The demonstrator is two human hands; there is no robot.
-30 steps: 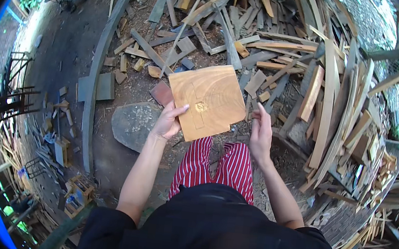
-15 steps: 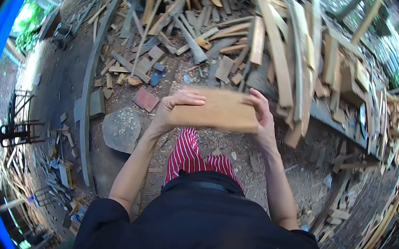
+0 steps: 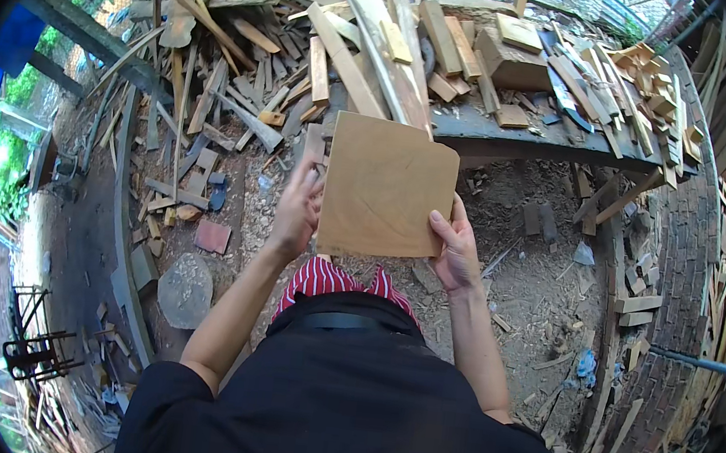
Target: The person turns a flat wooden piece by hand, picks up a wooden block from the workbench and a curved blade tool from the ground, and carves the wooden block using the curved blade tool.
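A flat, light-brown wooden board, nearly square with one clipped corner, is held up in front of my waist, its broad face toward me. My right hand grips its lower right edge, thumb on the face and the other fingers behind. Close by the board's left edge is my left hand, its fingers stretched upward and blurred by motion. I see no grip on the board by that hand, though its fingertips are smeared.
A workbench heaped with offcuts stands ahead to the right. Scrap wood is piled ahead left. A round stump, a reddish flat piece and a long beam lie on the left. A brick strip runs along the right.
The board has turned from a foreshortened slant to face me. My left hand has come off its left edge, while my right hand holds it lower down. The view has swung right.
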